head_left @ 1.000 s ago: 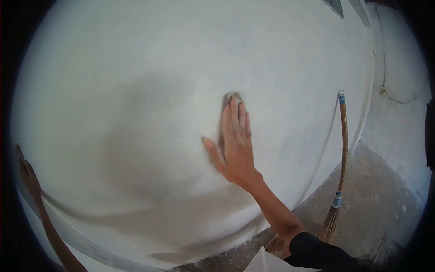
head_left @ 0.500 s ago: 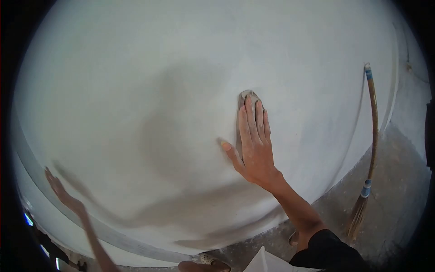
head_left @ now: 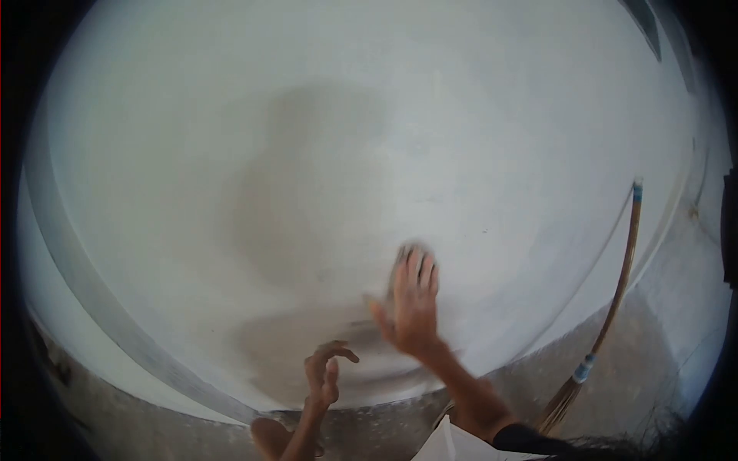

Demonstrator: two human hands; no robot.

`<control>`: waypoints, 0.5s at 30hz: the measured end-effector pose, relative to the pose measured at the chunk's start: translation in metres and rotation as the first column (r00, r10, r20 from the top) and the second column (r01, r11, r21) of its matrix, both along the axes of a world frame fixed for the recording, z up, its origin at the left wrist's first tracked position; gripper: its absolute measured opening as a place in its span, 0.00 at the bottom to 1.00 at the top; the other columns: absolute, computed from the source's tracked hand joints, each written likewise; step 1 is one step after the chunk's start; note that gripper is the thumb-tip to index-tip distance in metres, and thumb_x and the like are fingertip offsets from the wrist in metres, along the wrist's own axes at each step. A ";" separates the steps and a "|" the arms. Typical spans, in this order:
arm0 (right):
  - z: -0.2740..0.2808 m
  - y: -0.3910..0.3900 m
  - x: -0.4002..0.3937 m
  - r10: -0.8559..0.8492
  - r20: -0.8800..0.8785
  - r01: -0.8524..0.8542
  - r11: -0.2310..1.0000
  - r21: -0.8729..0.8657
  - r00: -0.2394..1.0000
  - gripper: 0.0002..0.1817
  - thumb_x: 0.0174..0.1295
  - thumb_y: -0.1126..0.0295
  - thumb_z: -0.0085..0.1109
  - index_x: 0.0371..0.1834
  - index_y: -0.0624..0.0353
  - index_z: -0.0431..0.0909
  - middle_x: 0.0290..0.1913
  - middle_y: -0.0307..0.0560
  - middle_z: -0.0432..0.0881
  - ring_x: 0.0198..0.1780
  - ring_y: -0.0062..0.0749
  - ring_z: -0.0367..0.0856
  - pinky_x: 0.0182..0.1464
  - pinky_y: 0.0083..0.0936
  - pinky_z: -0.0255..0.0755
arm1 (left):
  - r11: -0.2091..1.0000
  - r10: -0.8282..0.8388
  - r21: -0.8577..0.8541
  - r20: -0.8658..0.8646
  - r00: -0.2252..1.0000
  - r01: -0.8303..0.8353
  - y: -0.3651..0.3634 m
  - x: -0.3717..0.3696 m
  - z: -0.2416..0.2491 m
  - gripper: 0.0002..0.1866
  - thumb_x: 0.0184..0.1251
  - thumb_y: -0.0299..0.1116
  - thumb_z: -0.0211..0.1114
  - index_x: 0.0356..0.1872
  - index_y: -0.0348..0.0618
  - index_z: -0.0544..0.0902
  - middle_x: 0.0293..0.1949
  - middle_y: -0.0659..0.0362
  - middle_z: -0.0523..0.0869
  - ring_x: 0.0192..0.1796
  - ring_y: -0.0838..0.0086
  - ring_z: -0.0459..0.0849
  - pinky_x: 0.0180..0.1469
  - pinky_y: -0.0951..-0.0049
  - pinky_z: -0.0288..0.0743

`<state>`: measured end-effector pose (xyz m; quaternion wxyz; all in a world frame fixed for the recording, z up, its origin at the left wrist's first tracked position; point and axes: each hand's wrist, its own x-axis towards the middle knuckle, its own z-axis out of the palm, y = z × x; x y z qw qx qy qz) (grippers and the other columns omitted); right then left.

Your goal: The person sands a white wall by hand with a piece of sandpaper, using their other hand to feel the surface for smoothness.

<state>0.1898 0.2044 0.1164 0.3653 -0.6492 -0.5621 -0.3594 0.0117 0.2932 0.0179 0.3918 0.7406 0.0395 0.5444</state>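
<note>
My right hand (head_left: 416, 307) lies flat against the pale wall (head_left: 492, 169), its fingers stretched upward and the thumb out to the side. Under those fingers is a small grey piece of sandpaper (head_left: 401, 255), mostly hidden, with a dark edge showing at their left and tips. Dust whitens the fingers. Lower and to the left, my left hand (head_left: 327, 373) is raised in front of the wall's bottom part, holding nothing. Its fingers curl loosely to the right, with the thumb apart from them.
A long-handled broom (head_left: 624, 269) leans on the wall at the right, bristles down on the grey floor (head_left: 615, 353). A grey vertical band (head_left: 100, 296) runs down the wall's left side. My knee (head_left: 269, 436) and white clothing (head_left: 453, 444) show at the bottom.
My right hand has slid down the wall with the sandpaper. My left hand has come from the far left toward the middle, its fingers now curled. The view has shifted too.
</note>
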 end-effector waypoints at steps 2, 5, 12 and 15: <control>-0.079 0.006 -0.003 0.027 0.009 -0.026 0.999 -0.036 1.000 0.38 0.70 0.53 0.58 0.69 0.79 0.65 0.71 0.78 0.64 0.70 0.79 0.63 0.71 0.67 0.53 | 1.000 -0.001 0.003 -0.110 0.994 0.001 -0.006 0.007 -0.025 0.23 0.79 0.45 0.51 0.37 0.35 0.85 0.32 0.51 0.91 0.46 0.57 0.90 0.59 0.56 0.77; -0.105 0.005 0.002 0.090 -0.065 -0.094 0.994 -0.053 0.994 0.39 0.69 0.54 0.59 0.69 0.82 0.62 0.70 0.85 0.62 0.69 0.86 0.60 0.71 0.71 0.49 | 0.996 -0.067 -0.068 -0.239 0.969 0.052 -0.003 0.008 -0.076 0.17 0.77 0.40 0.58 0.43 0.35 0.85 0.36 0.51 0.91 0.52 0.57 0.89 0.59 0.57 0.77; -0.107 0.031 -0.033 0.124 -0.295 -0.080 0.985 0.156 0.947 0.44 0.70 0.53 0.58 0.72 0.85 0.53 0.71 0.93 0.55 0.73 0.94 0.49 0.69 0.80 0.41 | 0.989 -0.054 -0.148 -0.416 0.908 -0.009 0.005 0.013 -0.105 0.14 0.73 0.32 0.65 0.50 0.30 0.83 0.44 0.47 0.90 0.50 0.58 0.90 0.53 0.57 0.81; -0.141 0.046 -0.044 0.027 -0.092 -0.026 1.000 0.011 0.995 0.47 0.71 0.51 0.57 0.74 0.84 0.48 0.74 0.90 0.47 0.74 0.93 0.47 0.69 0.80 0.43 | 0.990 0.109 0.133 -0.431 0.896 -0.057 0.012 0.015 -0.117 0.15 0.71 0.30 0.66 0.51 0.30 0.81 0.45 0.45 0.90 0.48 0.54 0.90 0.52 0.57 0.82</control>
